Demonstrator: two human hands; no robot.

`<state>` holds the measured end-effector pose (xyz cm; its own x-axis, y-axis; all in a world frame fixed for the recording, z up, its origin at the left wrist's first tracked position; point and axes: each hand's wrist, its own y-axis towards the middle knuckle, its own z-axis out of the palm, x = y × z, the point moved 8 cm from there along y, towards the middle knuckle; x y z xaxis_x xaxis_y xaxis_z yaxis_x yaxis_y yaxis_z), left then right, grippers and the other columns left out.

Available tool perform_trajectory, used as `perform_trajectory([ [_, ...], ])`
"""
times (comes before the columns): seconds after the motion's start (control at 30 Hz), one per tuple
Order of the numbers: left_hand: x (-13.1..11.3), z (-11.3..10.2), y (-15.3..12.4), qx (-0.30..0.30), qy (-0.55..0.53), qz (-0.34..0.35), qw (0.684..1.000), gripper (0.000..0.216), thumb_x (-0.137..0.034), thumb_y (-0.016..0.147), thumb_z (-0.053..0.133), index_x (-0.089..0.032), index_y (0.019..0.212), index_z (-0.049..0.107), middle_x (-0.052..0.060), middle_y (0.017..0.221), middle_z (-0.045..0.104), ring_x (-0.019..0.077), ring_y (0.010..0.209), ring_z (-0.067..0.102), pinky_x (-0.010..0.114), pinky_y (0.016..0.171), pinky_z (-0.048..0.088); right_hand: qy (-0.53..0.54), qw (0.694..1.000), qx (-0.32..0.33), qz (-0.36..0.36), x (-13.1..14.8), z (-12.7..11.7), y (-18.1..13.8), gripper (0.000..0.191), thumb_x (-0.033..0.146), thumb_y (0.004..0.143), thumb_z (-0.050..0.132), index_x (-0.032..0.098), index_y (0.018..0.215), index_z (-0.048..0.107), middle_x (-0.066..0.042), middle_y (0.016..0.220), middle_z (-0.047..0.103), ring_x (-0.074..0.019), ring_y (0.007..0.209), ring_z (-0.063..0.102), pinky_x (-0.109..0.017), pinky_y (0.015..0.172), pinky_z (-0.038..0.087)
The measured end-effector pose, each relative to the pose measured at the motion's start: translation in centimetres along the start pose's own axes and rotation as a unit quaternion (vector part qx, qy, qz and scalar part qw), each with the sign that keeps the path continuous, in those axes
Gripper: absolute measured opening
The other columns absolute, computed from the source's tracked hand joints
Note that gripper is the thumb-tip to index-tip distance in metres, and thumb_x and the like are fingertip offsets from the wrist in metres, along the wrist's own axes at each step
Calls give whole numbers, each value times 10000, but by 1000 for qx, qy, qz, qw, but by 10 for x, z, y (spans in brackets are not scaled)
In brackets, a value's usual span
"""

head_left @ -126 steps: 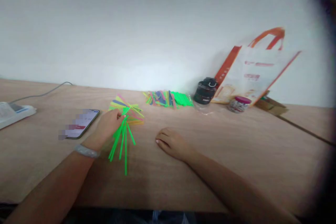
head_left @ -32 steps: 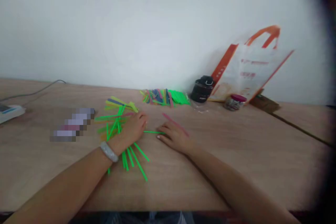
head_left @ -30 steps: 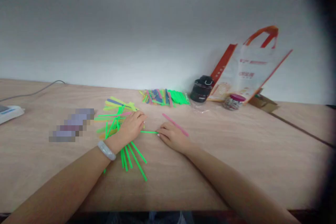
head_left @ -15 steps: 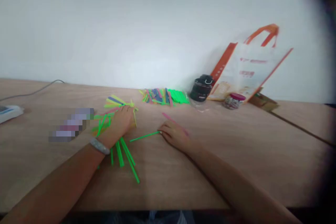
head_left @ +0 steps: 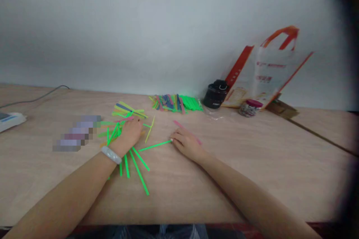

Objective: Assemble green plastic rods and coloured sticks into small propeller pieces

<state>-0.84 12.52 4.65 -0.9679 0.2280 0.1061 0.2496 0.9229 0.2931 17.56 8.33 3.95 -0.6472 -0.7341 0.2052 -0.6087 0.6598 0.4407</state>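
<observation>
While the R hand (head_left: 186,145) pinches one end of a green strip (head_left: 155,145) on the table (head_left: 179,194), w/ a pink strip (head_left: 192,134) just beyond its knuckles, the L hand (head_left: 131,132) lies over a loose pile of multicolored strips (head_left: 119,130); can't tell if it's gripping any. In bkgd, a black bottle (head_left: 215,95) and lidded jar (head_left: 250,108) stand nr a tote bag (head_left: 260,76).

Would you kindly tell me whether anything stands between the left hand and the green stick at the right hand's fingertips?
Partly: a yellow stick lies between the left hand and the middle of the green stick at the right hand. Nothing visible blocks the way to that stick's left end.
</observation>
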Motion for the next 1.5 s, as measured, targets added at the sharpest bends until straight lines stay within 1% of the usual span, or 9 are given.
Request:
perform_trajectory([
  [0.2,-7,1,3,-21,-25,32,999,212,-242,902,461,-155,946,650,121,1011,603,249,1005,544,340,773,468,16,1000,-9,5,2,-1,1,234,233,916,440,190,932,670,-79,902,623,-184,891,566,-338,812,466],
  [0.47,-14,6,5,-10,-76,59,995,210,-267,892,501,-168,978,665,107,1081,605,239,999,566,369,839,456,9,1000,-4,9,5,0,3,248,256,924,429,192,921,669,-73,898,624,-187,896,561,-340,822,464],
  [0.57,-17,7,5,-6,-95,67,993,189,-225,884,507,-166,972,664,97,1081,609,223,997,572,350,839,460,17,1000,-4,17,4,-1,3,252,260,919,433,185,904,674,-80,889,627,-192,890,564,-348,819,467],
  [0.7,-26,-10,3,-77,-128,106,983,187,-222,903,486,-166,1001,635,81,1106,602,213,1058,532,352,912,435,55,997,-28,48,3,-5,5,244,268,913,441,195,927,673,-81,924,647,-196,923,573,-355,847,462],
  [0.8,-40,-28,-4,-144,-164,164,962,195,-230,921,460,-171,1024,614,75,1084,610,202,1070,515,362,952,416,122,984,-73,110,-2,-11,6,249,308,908,452,203,996,660,-77,992,669,-199,960,587,-364,869,460],
  [0.9,-56,-38,-13,-170,-176,215,945,196,-225,928,448,-167,1034,602,79,1049,620,202,1055,519,376,943,427,222,957,-85,165,-4,-10,8,290,368,890,468,202,1048,647,-67,1030,680,-196,933,610,-345,814,486],
  [1.03,-72,-43,-24,-190,-168,272,928,186,-229,927,457,-168,1040,591,77,1025,618,200,1022,530,378,918,443,299,935,-85,171,0,-4,11,300,391,835,525,171,989,659,-52,915,689,-187,822,616,-316,733,493],
  [1.2,-73,-41,-26,-189,-174,263,930,187,-249,940,432,-176,1022,584,60,984,613,186,942,551,347,859,471,290,932,-116,184,-3,0,10,251,358,838,508,184,940,658,-33,840,672,-173,771,603,-295,702,479],
  [1.5,-75,-42,-27,-176,-176,235,940,225,-228,958,371,-156,995,581,59,917,611,183,870,567,329,782,491,260,943,-131,158,4,-8,12,230,325,868,474,193,943,648,-38,903,680,-174,833,609,-285,724,471],
])
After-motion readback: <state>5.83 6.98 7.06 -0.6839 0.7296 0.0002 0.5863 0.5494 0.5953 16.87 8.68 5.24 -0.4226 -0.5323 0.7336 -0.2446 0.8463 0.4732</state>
